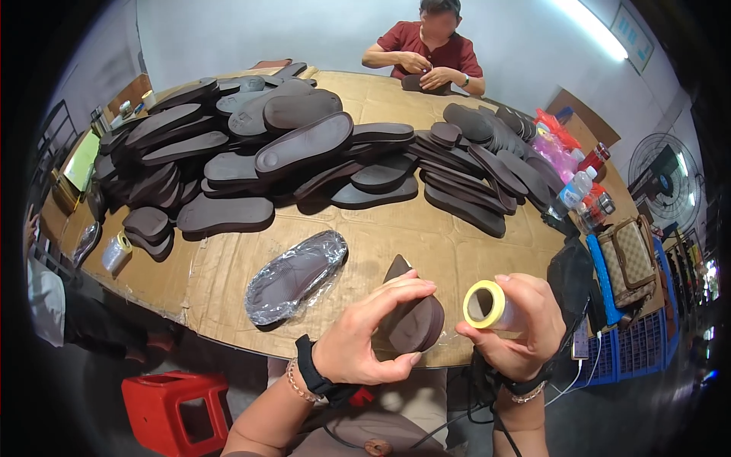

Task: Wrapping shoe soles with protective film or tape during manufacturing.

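My left hand (381, 329) grips a dark brown shoe sole (417, 324), thumb below and fingers over the top, near the table's front edge. It looks like more than one layer, perhaps a stacked pair. To its right, my right hand (525, 324) is closed around a small roll of clear film (509, 314) with a yellow core, its open end facing the sole. I cannot make out any film stretched between roll and sole. Left of my hands lies a sole wrapped in clear film (297, 278) on the cardboard-covered table (217, 282).
A long heap of brown soles (304, 152) spans the table's middle. Across from me a person in a dark red shirt (428, 53) handles a sole. Another film roll (116, 253) stands at left. Bottles (579, 186) and a checked bag (628, 259) sit right; a red stool (177, 411) stands below.
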